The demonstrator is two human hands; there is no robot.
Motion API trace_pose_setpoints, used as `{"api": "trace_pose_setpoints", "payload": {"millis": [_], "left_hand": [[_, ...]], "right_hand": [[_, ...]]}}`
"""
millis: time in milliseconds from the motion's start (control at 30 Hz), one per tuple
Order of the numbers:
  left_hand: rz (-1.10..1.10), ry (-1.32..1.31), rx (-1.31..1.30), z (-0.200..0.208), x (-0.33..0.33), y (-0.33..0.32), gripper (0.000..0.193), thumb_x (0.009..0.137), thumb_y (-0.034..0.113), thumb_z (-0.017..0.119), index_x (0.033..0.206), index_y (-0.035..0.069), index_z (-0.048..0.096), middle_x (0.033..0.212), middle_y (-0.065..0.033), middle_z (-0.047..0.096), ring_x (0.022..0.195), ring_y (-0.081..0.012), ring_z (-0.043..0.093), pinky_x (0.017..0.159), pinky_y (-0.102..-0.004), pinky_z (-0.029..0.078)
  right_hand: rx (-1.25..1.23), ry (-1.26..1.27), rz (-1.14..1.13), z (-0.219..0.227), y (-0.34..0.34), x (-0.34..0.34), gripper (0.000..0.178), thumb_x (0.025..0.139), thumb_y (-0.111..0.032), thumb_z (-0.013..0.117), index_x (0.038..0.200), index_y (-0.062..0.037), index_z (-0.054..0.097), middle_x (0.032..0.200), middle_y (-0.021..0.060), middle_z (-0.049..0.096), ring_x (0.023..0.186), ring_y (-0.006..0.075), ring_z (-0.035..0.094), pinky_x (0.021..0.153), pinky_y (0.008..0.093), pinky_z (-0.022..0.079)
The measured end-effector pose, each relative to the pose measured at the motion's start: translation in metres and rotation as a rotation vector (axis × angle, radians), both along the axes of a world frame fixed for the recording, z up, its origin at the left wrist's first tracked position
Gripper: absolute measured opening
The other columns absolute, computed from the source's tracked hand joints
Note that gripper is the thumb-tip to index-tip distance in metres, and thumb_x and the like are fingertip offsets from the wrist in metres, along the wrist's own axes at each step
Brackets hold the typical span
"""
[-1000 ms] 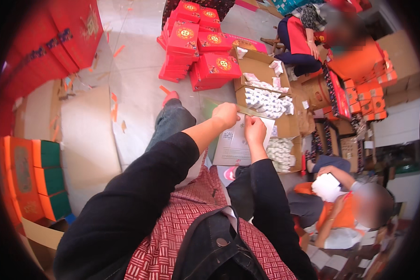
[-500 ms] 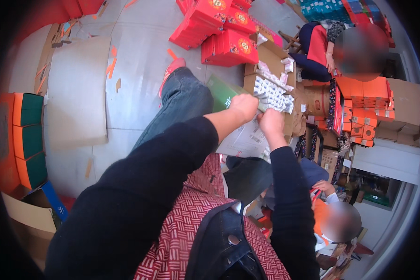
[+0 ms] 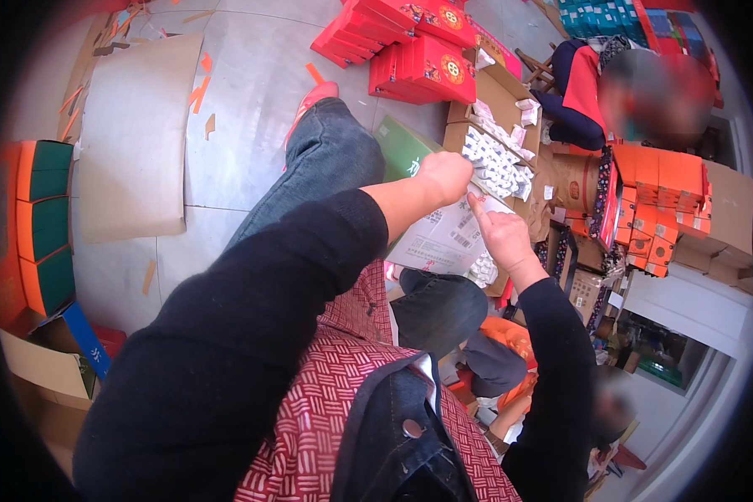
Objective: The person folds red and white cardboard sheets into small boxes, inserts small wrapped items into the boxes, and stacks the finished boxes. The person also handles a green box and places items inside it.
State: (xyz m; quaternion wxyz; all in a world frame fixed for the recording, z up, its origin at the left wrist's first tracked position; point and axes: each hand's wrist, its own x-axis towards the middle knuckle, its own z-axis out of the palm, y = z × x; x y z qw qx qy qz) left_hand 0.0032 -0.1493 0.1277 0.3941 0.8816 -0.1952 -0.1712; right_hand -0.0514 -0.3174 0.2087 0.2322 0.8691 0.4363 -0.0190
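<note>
A flat carton (image 3: 439, 238), with a green side and a pale printed side, leans across my lap. My left hand (image 3: 445, 178) is closed on its upper edge, where the two sides meet. Against the same edge, my right hand (image 3: 508, 243) rests its outstretched index finger; the other fingers are curled in, and nothing shows in that hand. Just beyond my hands, small white packets with dark marks (image 3: 495, 163) fill part of an open cardboard box (image 3: 498, 88).
Red gift boxes (image 3: 422, 71) are stacked on the floor ahead. Orange boxes (image 3: 657, 180) stand at the right, orange-and-green boxes (image 3: 43, 213) at the left. A cardboard sheet (image 3: 138, 142) lies on the floor. One person (image 3: 581, 84) sits far right, another (image 3: 510, 343) near right.
My right hand has gone from a closed grip at the carton's edge to a stretched index finger, its wrist moving outward. My left hand still grips the carton. The near-right person has shifted.
</note>
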Motion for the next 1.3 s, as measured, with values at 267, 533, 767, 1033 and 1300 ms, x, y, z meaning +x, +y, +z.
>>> {"api": "trace_pose_setpoints", "payload": {"millis": [267, 533, 767, 1033, 1300], "left_hand": [[-0.022, 0.009, 0.017, 0.002, -0.002, 0.002, 0.032, 0.076, 0.029, 0.068, 0.106, 0.018, 0.067, 0.094, -0.0117, 0.066, 0.092, -0.0275, 0.063, 0.079, -0.0389, 0.05], [0.002, 0.033, 0.014, 0.007, -0.004, 0.005, 0.034, 0.076, 0.031, 0.068, 0.108, 0.02, 0.066, 0.096, -0.0118, 0.066, 0.094, -0.028, 0.062, 0.082, -0.0391, 0.049], [-0.013, -0.015, -0.015, 0.005, -0.007, 0.006, 0.035, 0.076, 0.032, 0.068, 0.109, 0.02, 0.065, 0.099, -0.0117, 0.066, 0.095, -0.0289, 0.061, 0.083, -0.0388, 0.048], [-0.031, -0.03, -0.01, 0.004, -0.005, 0.002, 0.037, 0.077, 0.035, 0.067, 0.11, 0.019, 0.065, 0.1, -0.0122, 0.065, 0.097, -0.0284, 0.061, 0.084, -0.0385, 0.048], [-0.009, -0.017, -0.017, 0.001, -0.003, 0.005, 0.036, 0.076, 0.036, 0.067, 0.109, 0.019, 0.066, 0.101, -0.0122, 0.065, 0.098, -0.0289, 0.06, 0.086, -0.0389, 0.046]], "right_hand": [[0.102, 0.03, 0.034, -0.018, -0.009, 0.023, 0.021, 0.071, -0.007, 0.055, 0.091, -0.0057, 0.059, 0.059, 0.0033, 0.053, 0.056, 0.0178, 0.059, 0.051, 0.032, 0.047], [0.082, 0.438, -0.36, -0.002, 0.011, 0.046, 0.012, 0.067, -0.011, 0.056, 0.079, -0.007, 0.058, 0.068, 0.0167, 0.061, 0.071, 0.0358, 0.061, 0.065, 0.0462, 0.048], [0.517, 0.236, -0.343, 0.008, 0.013, 0.024, 0.019, 0.071, -0.005, 0.053, 0.088, -0.0083, 0.06, 0.089, 0.0118, 0.063, 0.074, 0.0288, 0.062, 0.065, 0.0386, 0.05], [0.249, -0.02, -0.07, -0.033, -0.018, -0.026, 0.052, 0.071, -0.002, 0.055, 0.123, -0.0011, 0.05, 0.126, 0.0114, 0.053, 0.077, 0.0191, 0.063, 0.067, 0.0293, 0.051], [0.159, -0.005, -0.035, -0.024, -0.001, -0.007, 0.021, 0.07, -0.006, 0.055, 0.091, -0.0019, 0.056, 0.083, 0.008, 0.051, 0.081, 0.0205, 0.056, 0.07, 0.0316, 0.049]]}}
